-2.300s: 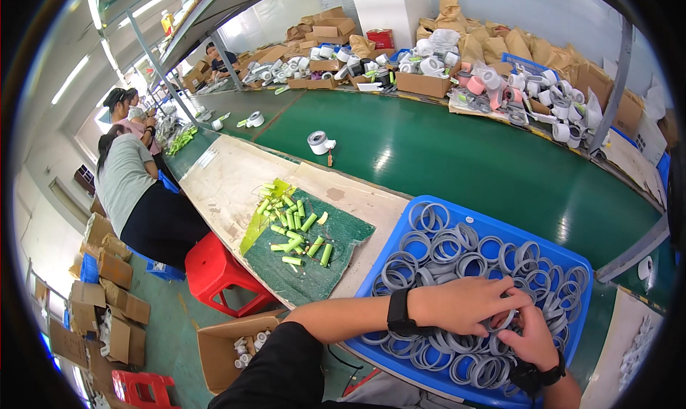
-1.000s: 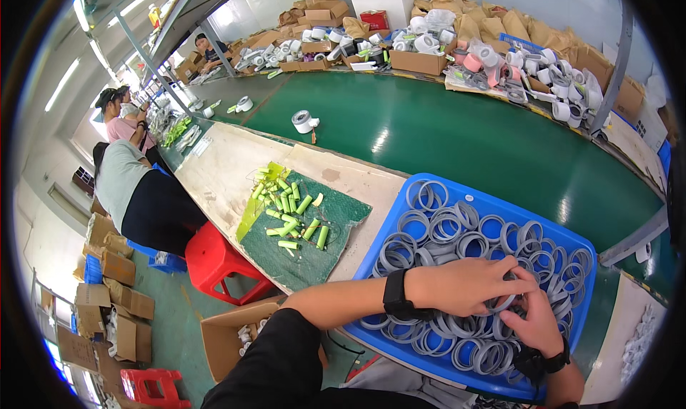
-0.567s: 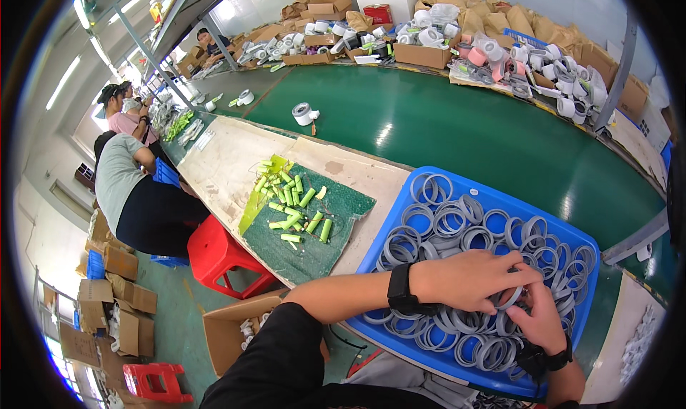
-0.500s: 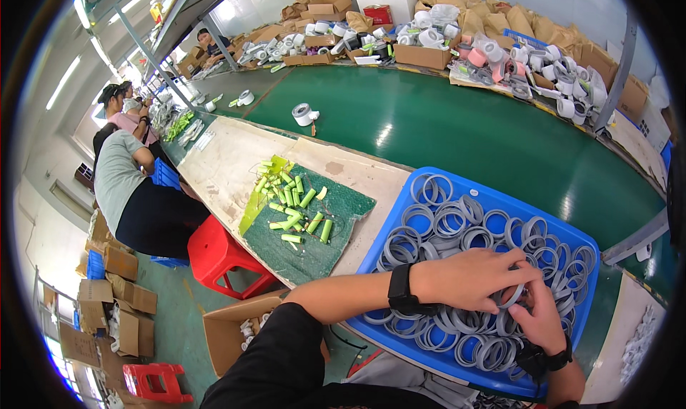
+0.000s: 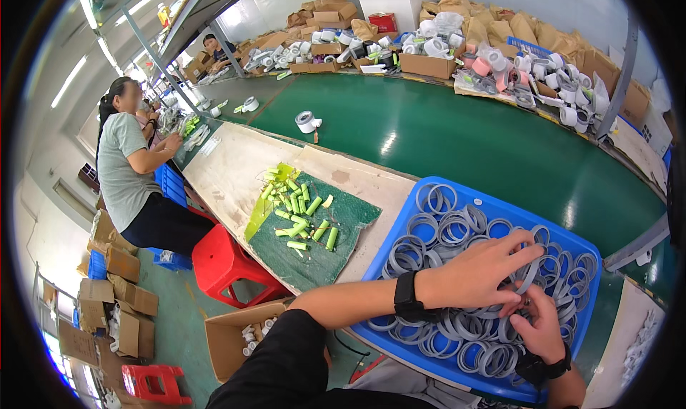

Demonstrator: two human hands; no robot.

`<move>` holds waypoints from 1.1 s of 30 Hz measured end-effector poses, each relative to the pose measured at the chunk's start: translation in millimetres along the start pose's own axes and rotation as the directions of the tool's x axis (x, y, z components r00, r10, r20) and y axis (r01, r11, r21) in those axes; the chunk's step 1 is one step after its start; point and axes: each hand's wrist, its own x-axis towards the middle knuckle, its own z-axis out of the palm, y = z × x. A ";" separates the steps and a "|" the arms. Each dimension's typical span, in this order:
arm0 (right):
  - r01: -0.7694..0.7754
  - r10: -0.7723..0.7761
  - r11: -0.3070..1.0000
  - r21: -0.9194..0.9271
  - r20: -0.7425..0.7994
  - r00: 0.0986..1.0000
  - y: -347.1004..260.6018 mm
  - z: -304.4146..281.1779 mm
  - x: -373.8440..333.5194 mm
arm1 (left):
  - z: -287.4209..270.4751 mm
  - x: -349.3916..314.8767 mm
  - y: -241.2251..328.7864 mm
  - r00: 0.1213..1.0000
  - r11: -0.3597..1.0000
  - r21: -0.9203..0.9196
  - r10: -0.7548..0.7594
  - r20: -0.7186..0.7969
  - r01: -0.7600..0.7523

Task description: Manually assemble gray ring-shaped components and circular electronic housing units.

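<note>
My hands reach into a blue tray (image 5: 504,216) at the lower right of the frame, on the near end of a pale desk (image 5: 371,173). My left hand (image 5: 475,272) pinches one grey ring (image 5: 529,275) between thumb and fingers, on edge, over the tray. My right hand (image 5: 539,329) is curled just below it, fingertips close to the ring's lower edge; I cannot tell whether they touch it or hold something else.

Loose grey rings (image 5: 496,359) fill the tray, overlapping from side to side. Just this one looks to be in hand; the others lie mixed together, so I cannot tell which, if any, have been dealt with. I would judge plenty are left.

Left of the tray, green cylinders (image 5: 296,227) lie scattered on a green mat (image 5: 321,270).

As for writing, the small pale sticker (image 5: 477,202) on the tray's rim and the white sheet (image 5: 209,146) at the desk's far end, upper left, are too small to read. I can make out no brand.
</note>
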 end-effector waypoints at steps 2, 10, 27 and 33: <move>0.066 -0.064 0.997 -0.035 0.072 0.995 2.7 -4.4 -0.5 | -1.4 0.6 2.5 1.000 0.999 -0.030 0.020 -0.013 -0.020; -0.120 0.118 0.987 0.108 0.031 0.993 -6.9 -5.2 -4.1 | 2.7 -2.6 0.4 0.991 0.996 0.031 0.078 0.106 -0.082; -0.162 0.124 0.915 0.369 0.125 0.984 -9.3 -15.6 -3.1 | 6.1 -4.9 -2.5 0.993 0.996 0.003 0.086 0.078 -0.087; -0.148 0.112 0.885 0.441 0.105 0.988 -8.9 -17.0 -3.4 | 3.3 -2.2 1.3 0.993 0.992 0.047 0.114 0.029 -0.115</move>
